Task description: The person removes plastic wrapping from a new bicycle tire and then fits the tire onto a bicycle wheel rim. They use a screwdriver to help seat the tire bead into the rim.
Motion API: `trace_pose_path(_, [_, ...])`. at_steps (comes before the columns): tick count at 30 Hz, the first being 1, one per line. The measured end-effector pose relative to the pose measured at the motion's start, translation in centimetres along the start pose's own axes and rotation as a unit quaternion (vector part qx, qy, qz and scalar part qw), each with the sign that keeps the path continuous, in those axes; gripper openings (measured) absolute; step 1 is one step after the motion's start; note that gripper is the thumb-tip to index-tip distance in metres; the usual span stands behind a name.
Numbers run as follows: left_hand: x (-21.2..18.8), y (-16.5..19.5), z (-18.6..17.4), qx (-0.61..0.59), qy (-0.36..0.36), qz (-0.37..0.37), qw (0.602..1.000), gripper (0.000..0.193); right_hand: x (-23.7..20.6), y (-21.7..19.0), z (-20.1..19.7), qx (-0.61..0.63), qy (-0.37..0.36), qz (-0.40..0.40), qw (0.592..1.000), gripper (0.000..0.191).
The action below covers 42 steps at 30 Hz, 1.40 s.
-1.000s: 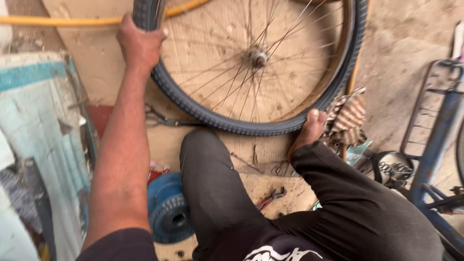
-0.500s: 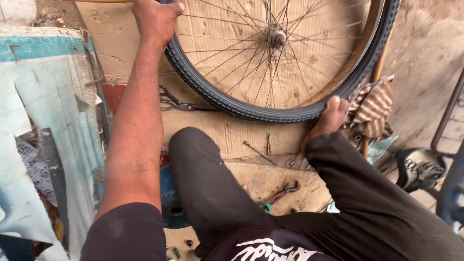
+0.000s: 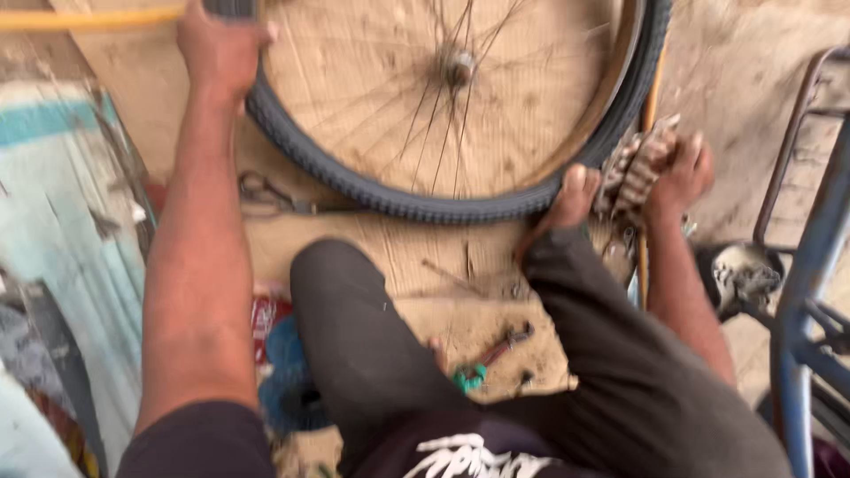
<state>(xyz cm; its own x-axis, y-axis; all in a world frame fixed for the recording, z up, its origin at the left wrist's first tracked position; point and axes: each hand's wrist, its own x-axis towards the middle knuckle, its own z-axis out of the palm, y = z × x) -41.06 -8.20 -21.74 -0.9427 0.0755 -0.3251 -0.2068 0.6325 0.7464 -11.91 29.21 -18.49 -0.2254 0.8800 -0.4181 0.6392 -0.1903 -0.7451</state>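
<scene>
Head view, blurred: a bicycle wheel with black tyre and metal spokes lies flat on a wooden board, taking up the upper middle of the frame. At its upper left edge the left hand is closed around the tyre. A bare foot touches the tyre's lower right edge. Just right of the wheel, the right hand grips a striped rag. Pliers lie beside the tyre's lower left. A small wrench rests between the knees.
</scene>
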Motion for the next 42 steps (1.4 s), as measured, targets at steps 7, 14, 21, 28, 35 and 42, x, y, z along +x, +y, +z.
trace_pose_path(7, [0.4, -1.2, -0.8, -0.118, -0.112, -0.124, 0.979, 0.034, 4.2, -2.9, 8.3, 0.000, -0.150, -0.094, 0.984, 0.054])
trace_pose_path(14, [1.5, -1.7, -0.7, -0.217, -0.107, -0.193, 0.951, 0.058, 3.7, -3.4, 8.8, -0.265, -0.071, -0.243, 0.930, 0.045])
trace_pose_path(21, [0.8, -1.1, -0.7, -0.206, -0.093, -0.092, 0.970, 0.059, -1.4, 0.3, 3.1, -0.324, 0.014, -0.196, 0.925, 0.039])
trace_pose_path(28, [-0.2, -0.3, -1.5, -0.147, -0.057, -0.041, 0.987, 0.053, -7.8, 7.0, 3.4, -0.187, -0.012, 0.063, 0.980, 0.034])
trace_pose_path(35, [-0.5, 0.2, -1.9, -0.178, -0.091, -0.045, 0.979, 0.053, -7.8, 6.7, 2.4, -0.181, -0.028, 0.085, 0.979, 0.030])
trace_pose_path(42, [-0.2, -0.7, -2.1, -0.148, -0.050, 0.001, 0.988, 0.067, -9.4, 5.1, 1.1, -0.171, -0.044, 0.101, 0.979, 0.027])
